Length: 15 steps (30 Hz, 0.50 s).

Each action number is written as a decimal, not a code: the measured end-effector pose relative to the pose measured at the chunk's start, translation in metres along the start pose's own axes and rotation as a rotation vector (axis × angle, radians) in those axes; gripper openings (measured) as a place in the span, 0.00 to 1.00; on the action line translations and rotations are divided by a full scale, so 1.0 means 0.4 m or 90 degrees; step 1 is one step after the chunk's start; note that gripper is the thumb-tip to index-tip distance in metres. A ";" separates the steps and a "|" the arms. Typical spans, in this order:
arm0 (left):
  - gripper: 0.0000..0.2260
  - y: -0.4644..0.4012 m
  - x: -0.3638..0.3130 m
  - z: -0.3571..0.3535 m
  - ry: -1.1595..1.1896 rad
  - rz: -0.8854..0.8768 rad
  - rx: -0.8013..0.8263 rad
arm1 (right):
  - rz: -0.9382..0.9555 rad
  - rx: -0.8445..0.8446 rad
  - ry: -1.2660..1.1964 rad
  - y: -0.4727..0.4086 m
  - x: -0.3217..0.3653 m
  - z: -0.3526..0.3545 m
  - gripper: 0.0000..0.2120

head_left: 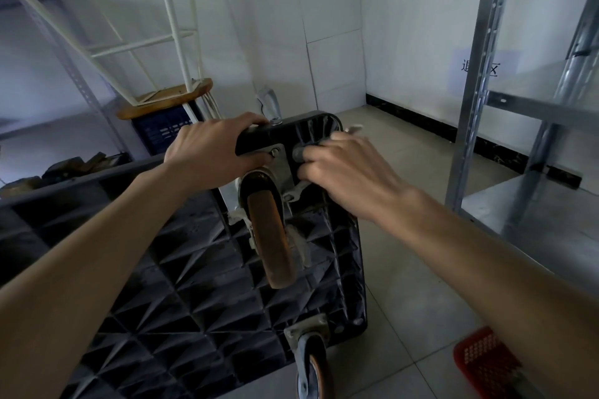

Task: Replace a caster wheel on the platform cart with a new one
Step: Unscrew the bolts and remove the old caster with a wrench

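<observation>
Cart: the black plastic platform cart [181, 269] stands tipped on edge on the pale tiled floor [405, 269], its ribbed underside of triangular cells facing the camera; everything below is placed from it.
Shelving: a grey slotted-metal shelf rack [479, 100] rises right of the cart, well apart from it, bare shelves dull and smooth.
Stool: an upturned stool with white tube legs and a round wooden seat [165, 97] sits behind the cart's upper left, on a dark blue plastic crate [165, 129].
Basket: a red perforated plastic basket [486, 366] lies on the floor by the cart's lower right, partly hidden by the right forearm.
Upper caster: a caster wheel with a worn brown tread and grey metal fork [270, 236] juts from the cart's upper right corner, its square mounting plate [280, 165] flat on the underside, a bolt head showing at the plate's top left.
Lower caster: a second, brown-rimmed grey caster wheel [311, 369] is fixed near the cart's lower right corner.
Left hand: the left hand [210, 149] grips the cart's top edge just left of the plate, fingers curled over the rim.
Right hand: the right hand [343, 172] is curled against the plate's right side, fingers closed round a small grey tool or fitting [299, 153]; which, I cannot tell.
Handle part: a grey metal bracket [269, 100] pokes up behind the cart's top edge.
</observation>
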<state>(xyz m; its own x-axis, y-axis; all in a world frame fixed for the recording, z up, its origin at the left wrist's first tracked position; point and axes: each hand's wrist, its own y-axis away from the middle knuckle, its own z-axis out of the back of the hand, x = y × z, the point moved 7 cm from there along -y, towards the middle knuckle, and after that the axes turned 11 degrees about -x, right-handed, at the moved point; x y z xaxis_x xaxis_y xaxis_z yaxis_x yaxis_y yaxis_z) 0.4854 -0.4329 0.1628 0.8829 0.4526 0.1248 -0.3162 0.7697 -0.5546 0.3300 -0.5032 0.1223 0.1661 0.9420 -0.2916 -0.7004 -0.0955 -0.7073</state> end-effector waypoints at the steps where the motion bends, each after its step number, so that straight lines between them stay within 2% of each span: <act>1: 0.26 0.000 0.000 0.002 0.000 -0.001 -0.001 | 0.034 0.036 0.009 -0.016 0.011 0.003 0.10; 3: 0.26 0.001 0.001 0.004 0.001 0.001 -0.001 | 0.048 0.063 0.009 -0.017 0.007 0.002 0.12; 5: 0.26 0.003 0.004 0.003 -0.001 0.005 0.000 | 0.009 0.034 0.003 0.013 -0.017 0.002 0.14; 7: 0.27 0.003 0.004 -0.001 -0.003 0.004 0.000 | -0.080 -0.012 -0.068 0.053 -0.041 0.000 0.12; 10: 0.27 0.001 0.002 0.000 0.004 0.005 0.000 | -0.232 -0.014 -0.225 0.098 -0.066 -0.048 0.08; 15: 0.27 0.003 0.000 0.002 0.004 0.001 0.000 | -0.334 -0.045 -0.333 0.136 -0.069 -0.122 0.07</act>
<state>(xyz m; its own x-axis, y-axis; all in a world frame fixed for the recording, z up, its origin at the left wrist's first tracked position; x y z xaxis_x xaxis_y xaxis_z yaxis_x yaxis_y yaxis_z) 0.4847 -0.4317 0.1629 0.8849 0.4503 0.1189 -0.3169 0.7693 -0.5548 0.3213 -0.5501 0.0605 0.1016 0.8982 0.4277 -0.5714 0.4046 -0.7140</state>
